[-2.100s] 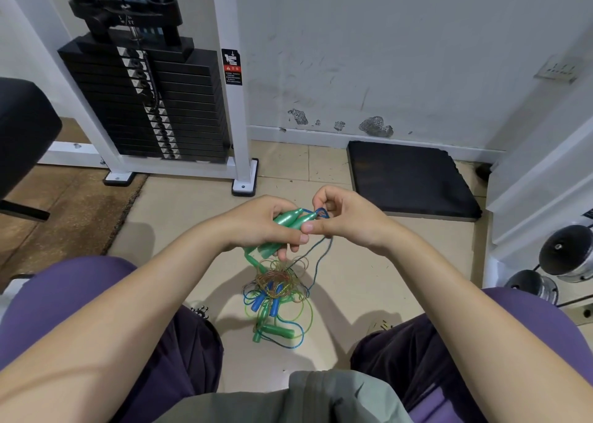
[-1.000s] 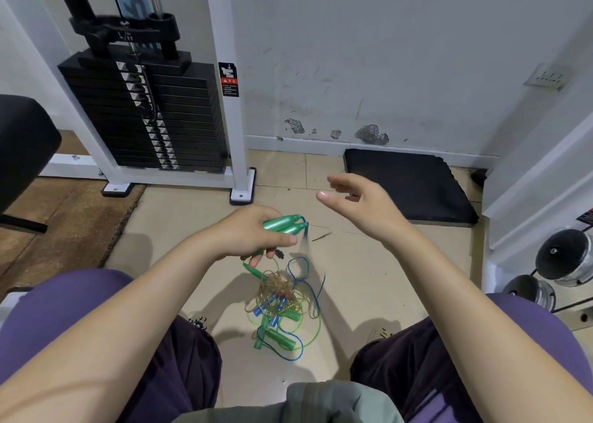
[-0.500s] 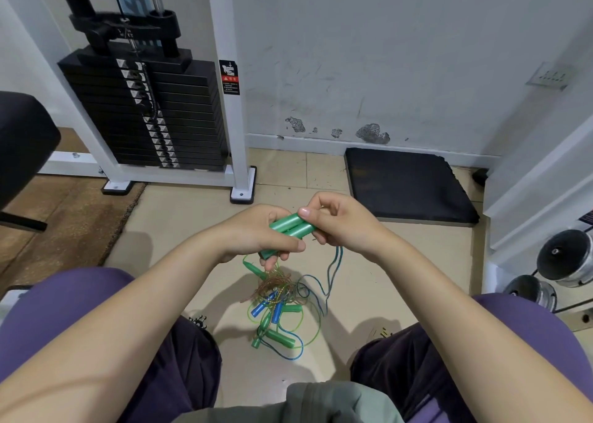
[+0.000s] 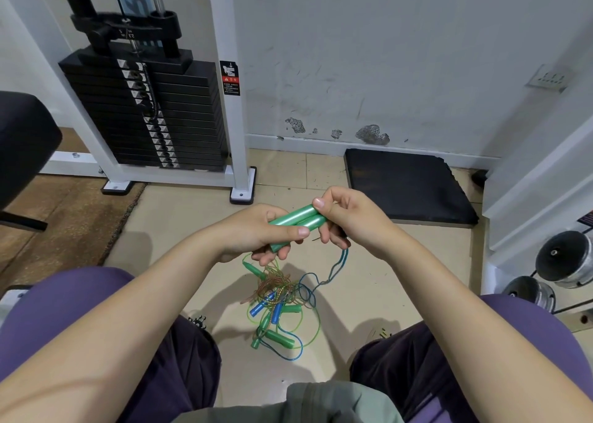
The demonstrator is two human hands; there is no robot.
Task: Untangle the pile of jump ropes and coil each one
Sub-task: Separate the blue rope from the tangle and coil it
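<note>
Handles [image 4: 296,222] of green plastic, two lying side by side, sat near the middle of the frame, held above the floor [image 4: 369,294]. The left hand [image 4: 256,233] wrapped its grip around their lower ends, thumb pressed across the top. The right hand [image 4: 349,220] pinched their upper ends, thumb on top and fingers curled beneath. A blue-green cord [image 4: 337,267] dropped from under the right hand and ran down to the tangled pile of jump ropes [image 4: 279,307], which lay on the floor between the person's knees, lower centre of the frame. In that pile green, blue and brownish cords crossed over several green and blue handles; which cord belonged to which handle could not be told. A black weight stack [image 4: 144,114] in a white frame stood at the upper left, a black mat [image 4: 407,185] lay against the wall at the right, and dumbbells [image 4: 564,262] showed at the far right edge.
</note>
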